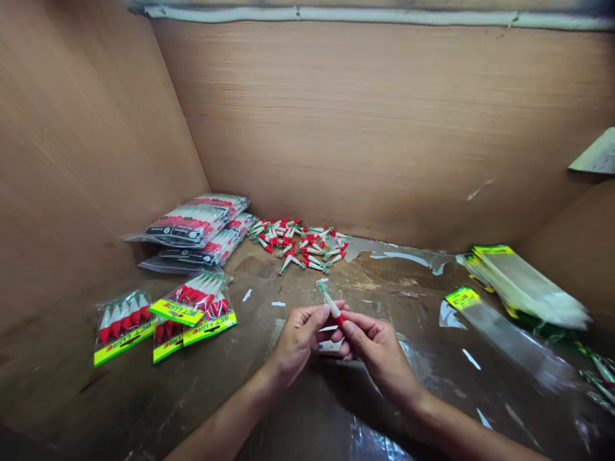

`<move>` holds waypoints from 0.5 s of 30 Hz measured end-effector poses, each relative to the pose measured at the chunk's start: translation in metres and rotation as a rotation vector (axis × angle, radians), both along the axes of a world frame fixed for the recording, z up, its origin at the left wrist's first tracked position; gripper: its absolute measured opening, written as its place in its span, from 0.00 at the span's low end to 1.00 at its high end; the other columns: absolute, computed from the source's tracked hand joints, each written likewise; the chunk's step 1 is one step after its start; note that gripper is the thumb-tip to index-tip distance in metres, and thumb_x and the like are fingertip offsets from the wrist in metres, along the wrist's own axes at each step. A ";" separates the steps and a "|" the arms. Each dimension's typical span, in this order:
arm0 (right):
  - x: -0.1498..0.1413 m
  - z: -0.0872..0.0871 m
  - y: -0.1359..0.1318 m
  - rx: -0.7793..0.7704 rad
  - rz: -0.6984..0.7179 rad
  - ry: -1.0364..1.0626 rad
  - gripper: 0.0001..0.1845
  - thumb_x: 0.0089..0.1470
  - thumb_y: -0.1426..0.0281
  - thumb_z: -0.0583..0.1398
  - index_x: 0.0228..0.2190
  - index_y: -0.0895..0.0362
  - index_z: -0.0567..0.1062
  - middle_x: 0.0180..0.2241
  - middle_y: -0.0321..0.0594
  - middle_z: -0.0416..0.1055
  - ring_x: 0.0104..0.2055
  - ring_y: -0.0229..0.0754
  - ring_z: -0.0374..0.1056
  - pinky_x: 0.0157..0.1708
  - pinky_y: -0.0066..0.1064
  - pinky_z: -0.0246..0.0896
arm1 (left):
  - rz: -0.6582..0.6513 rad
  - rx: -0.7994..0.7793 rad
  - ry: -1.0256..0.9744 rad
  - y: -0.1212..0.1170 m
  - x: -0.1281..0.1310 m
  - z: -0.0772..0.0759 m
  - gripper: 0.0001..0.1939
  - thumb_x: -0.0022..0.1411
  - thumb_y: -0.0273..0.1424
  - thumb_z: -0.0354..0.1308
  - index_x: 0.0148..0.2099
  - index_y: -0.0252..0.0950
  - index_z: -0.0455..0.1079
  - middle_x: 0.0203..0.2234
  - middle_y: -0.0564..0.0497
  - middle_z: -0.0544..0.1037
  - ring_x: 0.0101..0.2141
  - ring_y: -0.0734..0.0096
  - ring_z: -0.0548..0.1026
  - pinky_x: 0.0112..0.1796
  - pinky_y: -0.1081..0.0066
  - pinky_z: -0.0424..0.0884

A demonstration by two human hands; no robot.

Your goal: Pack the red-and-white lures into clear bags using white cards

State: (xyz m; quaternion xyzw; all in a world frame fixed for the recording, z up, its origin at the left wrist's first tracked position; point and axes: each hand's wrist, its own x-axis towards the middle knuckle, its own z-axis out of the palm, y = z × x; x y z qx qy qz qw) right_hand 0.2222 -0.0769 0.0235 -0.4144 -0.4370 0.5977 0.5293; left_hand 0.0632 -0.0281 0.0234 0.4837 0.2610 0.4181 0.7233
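Observation:
Between my two hands is a red-and-white fishing lure (332, 306), tilted, with its green-and-white hooked end pointing up and away from me. My left hand (302, 338) pinches its white body between thumb and fingers. The fingertips of my right hand (377, 346) are closed on the red end. Just beneath my fingers, a small white object (331, 347) is partly hidden, and I cannot make out what it is. Beyond the hands lies a loose pile of similar lures (312, 246).
At left are filled lure packets (123, 342) with yellow labels, and stacked larger clear bags (192, 224) behind them. On the right lie flat clear packets (533, 282) and a single one (514, 339). More lures (603, 378) sit at the right edge. Wooden panels (360, 128) enclose the table.

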 end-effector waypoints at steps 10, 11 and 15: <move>0.023 0.024 0.005 0.519 -0.237 -0.708 0.11 0.59 0.66 0.62 0.43 0.47 0.81 0.37 0.42 0.76 0.38 0.45 0.71 0.36 0.35 0.66 | 0.119 0.180 0.184 0.001 0.003 0.003 0.17 0.63 0.39 0.62 0.49 0.34 0.79 0.38 0.44 0.82 0.38 0.61 0.78 0.41 0.66 0.74; 0.023 0.026 0.005 0.578 -0.245 -0.752 0.11 0.60 0.67 0.62 0.44 0.47 0.81 0.36 0.41 0.76 0.37 0.44 0.71 0.35 0.34 0.66 | 0.137 0.232 0.208 0.000 0.003 0.003 0.17 0.63 0.39 0.62 0.49 0.34 0.79 0.39 0.44 0.82 0.39 0.60 0.79 0.41 0.66 0.74; 0.024 0.027 0.006 0.636 -0.224 -0.799 0.11 0.61 0.70 0.60 0.44 0.47 0.80 0.34 0.41 0.75 0.35 0.43 0.71 0.34 0.33 0.66 | 0.249 0.440 0.352 -0.005 0.002 0.005 0.14 0.65 0.37 0.60 0.50 0.39 0.79 0.43 0.46 0.82 0.42 0.59 0.78 0.44 0.67 0.72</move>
